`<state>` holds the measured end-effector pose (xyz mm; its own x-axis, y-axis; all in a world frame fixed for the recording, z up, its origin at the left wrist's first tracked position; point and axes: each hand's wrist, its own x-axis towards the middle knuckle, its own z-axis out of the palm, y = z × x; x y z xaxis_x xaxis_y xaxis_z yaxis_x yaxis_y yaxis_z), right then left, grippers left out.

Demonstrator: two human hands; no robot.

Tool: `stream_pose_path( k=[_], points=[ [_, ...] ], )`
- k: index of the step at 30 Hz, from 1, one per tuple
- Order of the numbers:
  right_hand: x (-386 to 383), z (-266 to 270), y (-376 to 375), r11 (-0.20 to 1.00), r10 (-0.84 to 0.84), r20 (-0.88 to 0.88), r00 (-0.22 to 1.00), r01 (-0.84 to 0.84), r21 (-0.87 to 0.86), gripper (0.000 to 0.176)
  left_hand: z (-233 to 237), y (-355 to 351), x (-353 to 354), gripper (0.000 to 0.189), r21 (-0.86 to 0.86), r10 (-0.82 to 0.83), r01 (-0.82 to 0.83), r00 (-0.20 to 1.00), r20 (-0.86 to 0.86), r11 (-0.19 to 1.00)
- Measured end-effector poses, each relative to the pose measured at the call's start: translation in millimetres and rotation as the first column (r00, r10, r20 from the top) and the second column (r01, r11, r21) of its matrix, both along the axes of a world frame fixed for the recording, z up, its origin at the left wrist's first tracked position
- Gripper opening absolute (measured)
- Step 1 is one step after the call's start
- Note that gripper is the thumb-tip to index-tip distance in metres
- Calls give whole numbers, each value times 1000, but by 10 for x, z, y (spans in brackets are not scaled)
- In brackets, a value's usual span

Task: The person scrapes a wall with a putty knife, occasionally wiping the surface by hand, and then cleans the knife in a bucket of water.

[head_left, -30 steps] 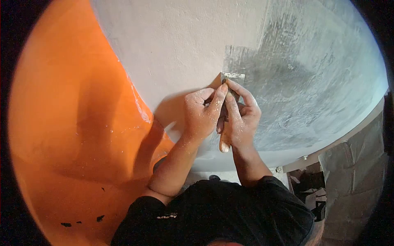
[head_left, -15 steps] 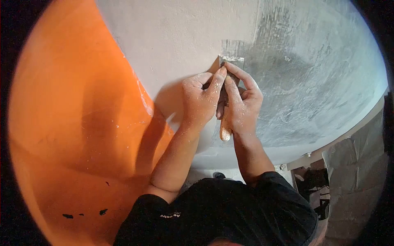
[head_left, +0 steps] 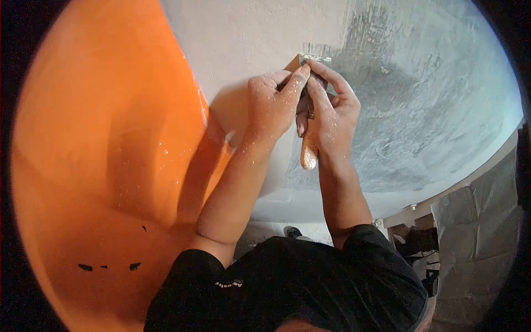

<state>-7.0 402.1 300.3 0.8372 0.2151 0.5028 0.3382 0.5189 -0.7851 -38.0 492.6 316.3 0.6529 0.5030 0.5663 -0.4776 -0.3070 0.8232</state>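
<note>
A putty knife (head_left: 309, 152) with a light, speckled handle points down between my hands, its metal blade against the wall (head_left: 249, 33). My left hand (head_left: 274, 105) is closed on it from the left, thumb near the blade. On the other side, my right hand (head_left: 334, 110) grips the same tool, thumb and forefinger pressed at the blade. White residue lies along the blade's top edge, and pale specks dot both hands. Fingers cover most of the blade. Dark grey, streaky coating (head_left: 387, 110) spreads over the wall to the right.
An orange surface (head_left: 149, 83) with white specks and a few dark marks fills the left side. Grey sheeting (head_left: 475, 221) hangs at the lower right, beside dark items (head_left: 417, 243). A shoe (head_left: 292, 232) shows below the wall.
Both hands and the putty knife have moved up in the view, with the blade higher on the wall. The grip looks the same.
</note>
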Motion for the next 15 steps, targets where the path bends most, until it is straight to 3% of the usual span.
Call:
stream_pose_path(
  k=[5,7,8,9,10,11,12,13,15],
  points=[
    [25,-38,-10,1000,-17,10,1000,17,-21,25,6,-73,-56,40,20,62,-60,994,-91,998],
    [63,-112,-42,996,-11,105,994,20,-87,27,-68,-113,-60,40,10,116,-116,989,-96,993],
    [121,-200,-8,988,-106,279,955,132,-78,32,-108,-106,-89,40,138,209,-201,977,-46,970],
    [130,-256,-24,991,-86,284,955,113,-77,32,-188,-91,-81,41,260,296,-289,955,10,922],
    [100,-321,-64,992,-101,339,935,122,-43,34,-328,-61,-50,37,188,199,-201,980,32,961],
    [84,-401,-103,991,-118,390,913,130,-4,36,-453,-91,-35,37,191,219,-222,975,37,956],
    [149,-532,-171,969,-156,524,838,232,-83,46,-513,-184,-64,34,122,210,-218,975,79,968],
    [87,-552,-238,974,-143,524,839,214,-77,46,-567,-266,-90,31,53,199,-207,972,123,977],
    [-57,-607,-393,992,96,251,963,-70,-108,60,-679,-349,-159,25,13,220,-221,974,49,975]
  ],
)
